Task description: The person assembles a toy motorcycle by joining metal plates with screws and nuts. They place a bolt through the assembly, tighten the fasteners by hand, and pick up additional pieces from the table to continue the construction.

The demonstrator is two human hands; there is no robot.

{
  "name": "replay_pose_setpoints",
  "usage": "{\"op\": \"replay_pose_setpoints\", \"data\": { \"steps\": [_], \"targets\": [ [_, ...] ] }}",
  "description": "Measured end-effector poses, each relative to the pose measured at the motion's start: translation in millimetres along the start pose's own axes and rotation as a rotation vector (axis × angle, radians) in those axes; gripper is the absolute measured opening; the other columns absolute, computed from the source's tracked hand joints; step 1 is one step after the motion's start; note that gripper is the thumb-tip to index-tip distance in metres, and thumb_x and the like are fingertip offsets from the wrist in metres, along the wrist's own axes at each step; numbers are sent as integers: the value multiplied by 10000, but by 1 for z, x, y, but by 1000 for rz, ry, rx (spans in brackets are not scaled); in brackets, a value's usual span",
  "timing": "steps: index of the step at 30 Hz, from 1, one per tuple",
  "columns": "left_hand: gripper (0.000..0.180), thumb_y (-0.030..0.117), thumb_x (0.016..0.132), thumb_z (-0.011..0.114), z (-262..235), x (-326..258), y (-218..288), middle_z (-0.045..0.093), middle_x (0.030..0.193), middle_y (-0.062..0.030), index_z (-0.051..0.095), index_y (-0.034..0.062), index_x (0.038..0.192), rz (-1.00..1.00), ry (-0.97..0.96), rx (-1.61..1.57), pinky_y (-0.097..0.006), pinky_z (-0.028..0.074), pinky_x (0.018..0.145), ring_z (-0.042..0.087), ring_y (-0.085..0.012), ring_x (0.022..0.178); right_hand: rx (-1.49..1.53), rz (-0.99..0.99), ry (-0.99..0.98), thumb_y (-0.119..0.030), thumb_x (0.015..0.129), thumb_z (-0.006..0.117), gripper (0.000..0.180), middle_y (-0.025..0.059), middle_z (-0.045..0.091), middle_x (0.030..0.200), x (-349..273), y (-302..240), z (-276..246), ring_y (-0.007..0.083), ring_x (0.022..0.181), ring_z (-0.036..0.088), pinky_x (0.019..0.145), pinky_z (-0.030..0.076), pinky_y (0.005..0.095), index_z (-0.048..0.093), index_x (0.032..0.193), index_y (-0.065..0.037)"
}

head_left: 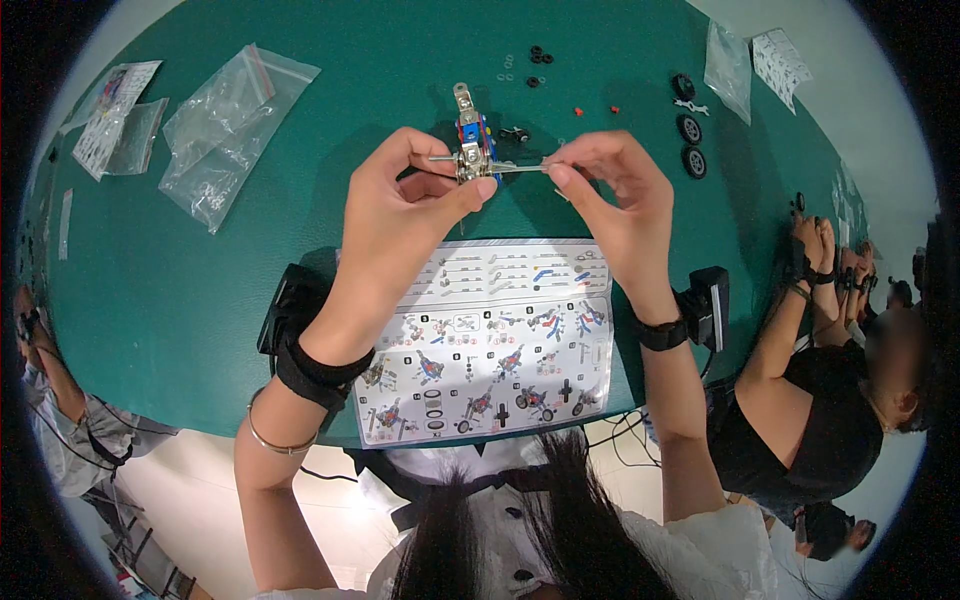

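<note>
My left hand (415, 200) grips a small model vehicle (470, 135) built of silver metal plates with blue, red and yellow parts. Its fingers close around the lower end of the model, and the upper end points away from me. A thin metal rod (520, 168) runs sideways from the model toward my right hand (620, 195). Thumb and forefinger of that hand pinch the rod's outer end. Another short rod end (440, 158) shows between my left fingers. Behind the hands lies a small black part (514, 134) on the table. Below them is a printed assembly sheet (485, 350).
The green table (380, 60) holds clear plastic bags (235, 130) at left and another bag (727, 70) at far right. Black wheels (690, 128), a small wrench (691, 106), black rings (540, 56) and orange bits (578, 112) lie beyond my hands. A person (820, 420) sits at right.
</note>
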State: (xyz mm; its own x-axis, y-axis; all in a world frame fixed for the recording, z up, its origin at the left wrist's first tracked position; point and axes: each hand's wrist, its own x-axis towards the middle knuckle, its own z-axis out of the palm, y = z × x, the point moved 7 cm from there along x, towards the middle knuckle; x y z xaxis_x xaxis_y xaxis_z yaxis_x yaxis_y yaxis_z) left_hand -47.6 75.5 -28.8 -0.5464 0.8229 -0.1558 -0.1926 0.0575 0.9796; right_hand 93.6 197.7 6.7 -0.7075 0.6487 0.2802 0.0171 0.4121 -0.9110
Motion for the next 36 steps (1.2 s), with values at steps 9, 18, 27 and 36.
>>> {"op": "replay_pose_setpoints", "data": {
  "steps": [9, 18, 27, 36],
  "targets": [
    [223, 63, 797, 728, 6, -2, 4, 606, 838, -13, 519, 76, 875, -3, -75, -32, -230, 478, 728, 616, -105, 795, 209, 183, -71, -24, 850, 654, 144, 63, 676, 955, -1, 9, 2, 99, 881, 619, 798, 483, 223, 643, 989, 13],
    [152, 50, 848, 662, 7, -2, 5, 609, 831, -28, 513, 60, 876, 4, -99, -69, -242, 477, 751, 628, -122, 809, 177, 164, -60, -2, 853, 637, 123, 65, 674, 948, -2, 4, 1, 97, 884, 615, 809, 483, 227, 659, 973, 17],
    [117, 42, 858, 646, 6, -1, 5, 628, 853, -40, 533, 54, 882, 27, -93, -102, -244, 479, 748, 647, -138, 802, 173, 168, -48, 18, 850, 628, 131, 62, 668, 954, -3, 4, 1, 102, 892, 615, 810, 487, 234, 660, 976, 13],
    [134, 12, 846, 645, 6, -2, 6, 567, 820, -18, 520, 39, 887, 46, -48, -130, -246, 516, 701, 663, -165, 792, 101, 79, -20, 59, 840, 599, 144, 73, 645, 982, -6, -7, 1, 126, 921, 620, 834, 495, 248, 655, 968, 22]
  ]
}}
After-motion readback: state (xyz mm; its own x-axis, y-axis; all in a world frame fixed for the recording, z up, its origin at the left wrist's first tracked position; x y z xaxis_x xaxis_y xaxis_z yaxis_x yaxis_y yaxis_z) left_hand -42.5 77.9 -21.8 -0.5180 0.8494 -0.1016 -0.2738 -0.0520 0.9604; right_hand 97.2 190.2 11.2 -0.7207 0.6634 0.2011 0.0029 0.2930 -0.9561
